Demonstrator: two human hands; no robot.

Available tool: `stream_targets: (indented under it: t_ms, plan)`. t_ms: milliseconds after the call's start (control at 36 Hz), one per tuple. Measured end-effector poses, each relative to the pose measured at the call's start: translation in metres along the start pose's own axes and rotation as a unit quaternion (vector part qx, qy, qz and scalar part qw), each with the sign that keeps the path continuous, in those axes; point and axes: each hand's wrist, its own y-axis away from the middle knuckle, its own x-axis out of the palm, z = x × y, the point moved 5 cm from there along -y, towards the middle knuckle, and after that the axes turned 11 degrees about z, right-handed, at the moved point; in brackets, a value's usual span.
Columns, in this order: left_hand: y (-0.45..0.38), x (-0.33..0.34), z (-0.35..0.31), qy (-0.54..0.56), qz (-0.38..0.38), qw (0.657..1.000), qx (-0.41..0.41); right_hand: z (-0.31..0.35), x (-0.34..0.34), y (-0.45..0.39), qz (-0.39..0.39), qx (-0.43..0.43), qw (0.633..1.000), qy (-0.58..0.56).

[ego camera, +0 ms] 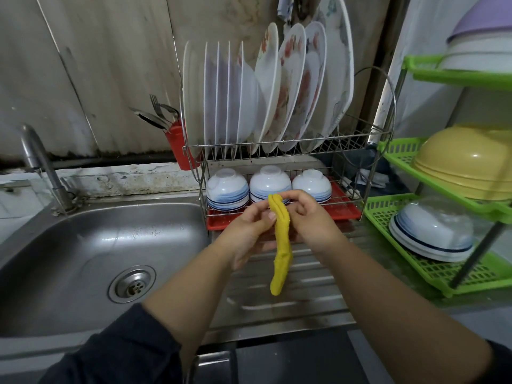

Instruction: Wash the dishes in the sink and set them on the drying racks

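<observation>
Both hands held a yellow cloth over the ribbed drainboard. The left hand pinched its upper part from the nine o'clock side, thumb against the fabric; the right hand gripped the folded top edge from three o'clock with curled fingers. The cloth hung straight down toward six o'clock, its lower end free above the ribs.

At nine o'clock from the hands lay the steel sink, wet, with its drain showing and no dishes visible in it. The tap rose at the basin's ten o'clock corner.

At twelve o'clock, just behind the hands, stood a wire rack on a red tray. Three blue-banded bowls sat upside down on its lower tier, side by side. Plates stood on edge along the upper tier, plain white ones to the left, flowered ones to the right. A red cup hung on the rack's left end, holding forks and spoons.

At three o'clock stood a green rack with slatted shelves. White bowls with a dark band lay inverted on the lowest shelf, yellow bowls on the middle one, and a purple-rimmed basin on top.

The wall behind was pale, stained paneling, dark with grime along its foot.
</observation>
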Motion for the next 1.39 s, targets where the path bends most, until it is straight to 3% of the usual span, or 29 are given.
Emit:
stream_targets:
  t_ms: [83,250,417,556,667,778,944,1056,1222,1389]
  plan:
    - [-0.002,-0.002,-0.005,0.009,-0.004,1.000,0.006,0.005,-0.003,-0.003,0.017,-0.024,0.999,0.019]
    - [-0.004,-0.004,-0.013,-0.039,-0.019,0.999,0.008,0.011,0.000,-0.002,0.123,-0.066,0.990,0.034]
    - [-0.004,-0.011,-0.021,-0.127,-0.084,0.988,0.022,0.001,-0.006,-0.007,0.059,-0.039,0.993,0.095]
    - [0.006,-0.017,-0.039,-0.359,-0.143,0.922,0.026,0.000,-0.024,-0.003,-0.030,-0.033,0.989,0.138]
    - [0.016,-0.030,-0.050,-0.411,-0.194,0.890,0.025,0.004,-0.051,0.009,-0.102,-0.025,0.979,0.176]
    - [0.022,-0.032,-0.052,-0.473,-0.196,0.859,0.001,0.009,-0.061,0.014,-0.123,-0.033,0.964,0.234]
    - [0.014,-0.026,-0.044,-0.470,-0.199,0.859,-0.040,0.009,-0.074,0.010,-0.144,0.010,0.948,0.285]
    - [0.004,-0.030,-0.019,-0.438,-0.202,0.865,-0.138,-0.011,-0.086,0.001,-0.113,0.115,0.923,0.350]
    - [-0.008,-0.041,0.040,-0.436,-0.189,0.846,-0.244,-0.063,-0.084,-0.002,-0.062,0.220,0.886,0.403]
    - [-0.008,-0.055,0.063,-0.479,-0.199,0.818,-0.249,-0.091,-0.079,0.002,-0.081,0.193,0.879,0.429]
